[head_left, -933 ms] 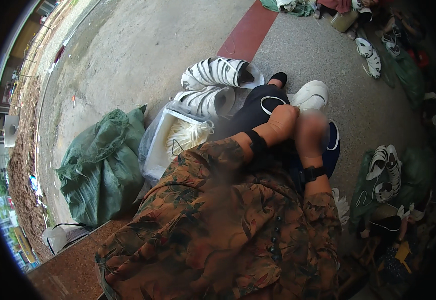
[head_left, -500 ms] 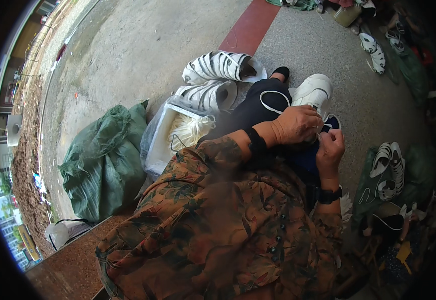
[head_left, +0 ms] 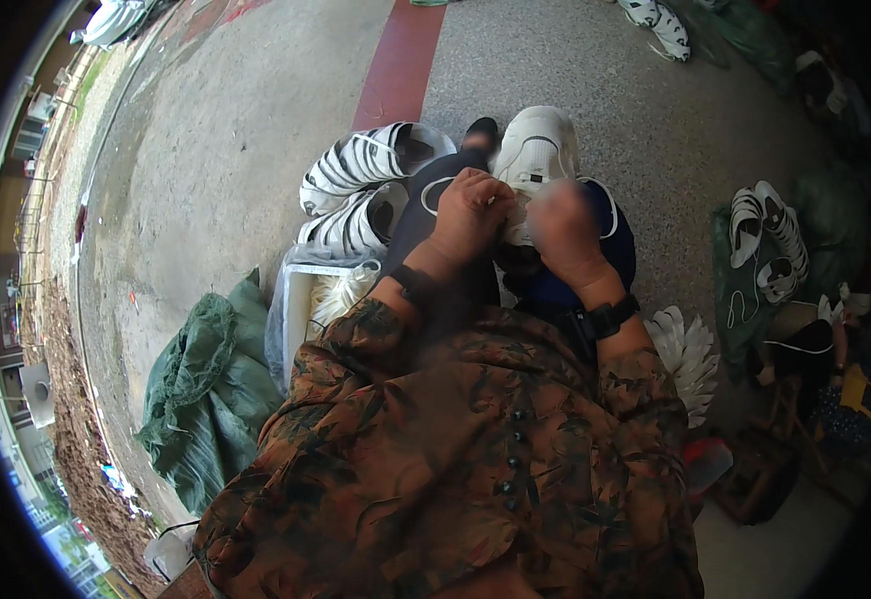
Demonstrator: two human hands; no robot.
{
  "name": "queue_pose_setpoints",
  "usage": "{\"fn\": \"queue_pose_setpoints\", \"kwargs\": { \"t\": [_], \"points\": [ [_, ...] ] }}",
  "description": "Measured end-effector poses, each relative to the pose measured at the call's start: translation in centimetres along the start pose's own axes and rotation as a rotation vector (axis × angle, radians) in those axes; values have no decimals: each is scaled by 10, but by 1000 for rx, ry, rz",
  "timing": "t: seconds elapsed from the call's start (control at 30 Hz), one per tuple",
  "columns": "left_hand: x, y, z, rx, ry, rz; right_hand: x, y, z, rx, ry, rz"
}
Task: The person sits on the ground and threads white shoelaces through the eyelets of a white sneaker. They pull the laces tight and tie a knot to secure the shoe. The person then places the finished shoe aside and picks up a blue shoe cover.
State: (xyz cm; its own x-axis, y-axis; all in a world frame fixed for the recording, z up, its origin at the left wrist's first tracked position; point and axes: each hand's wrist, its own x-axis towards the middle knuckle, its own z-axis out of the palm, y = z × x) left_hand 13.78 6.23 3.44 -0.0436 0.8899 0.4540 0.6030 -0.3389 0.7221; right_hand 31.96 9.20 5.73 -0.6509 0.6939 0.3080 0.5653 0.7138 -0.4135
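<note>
A white shoe point(head_left: 538, 150) sits just beyond the person's knees, between dark trousers point(head_left: 467, 268) and blue cloth point(head_left: 610, 255), its toe pointing away from the body. Both hands work at its laced opening: the left hand point(head_left: 470, 212) lies along the near left side, fingers bent inward with their tips by the tongue, and the right hand point(head_left: 567, 235) sits just across from it, over the near right part of the shoe. The right hand is blurred, and I cannot tell how far open either grip is, or whether it has hold of a lace. One white lace loop point(head_left: 610, 207) curves out to the right of the right hand. To the left, two groups of nested white-and-black shoe pieces point(head_left: 353, 172) lie on the ground, with a white tray point(head_left: 298, 309) of pale laces point(head_left: 340, 292) below them and a green sack point(head_left: 211, 389) beside the tray. At the right, a fan of white strips point(head_left: 685, 364) lies near the right sleeve, and more white-and-black shoe parts point(head_left: 763, 235) rest on green sacking.
</note>
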Motion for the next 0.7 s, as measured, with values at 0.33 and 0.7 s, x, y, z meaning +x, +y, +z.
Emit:
{"fn": "queue_pose_setpoints", "kwargs": {
  "t": [0.33, 0.7],
  "points": [
    [10, 20, 4, 551, -294, 266, -13, 21, 10, 789, 139, 341],
    [22, 47, 10, 742, -580, 102, -22, 38, 18, 1423, 245, 555]
  ]
}}
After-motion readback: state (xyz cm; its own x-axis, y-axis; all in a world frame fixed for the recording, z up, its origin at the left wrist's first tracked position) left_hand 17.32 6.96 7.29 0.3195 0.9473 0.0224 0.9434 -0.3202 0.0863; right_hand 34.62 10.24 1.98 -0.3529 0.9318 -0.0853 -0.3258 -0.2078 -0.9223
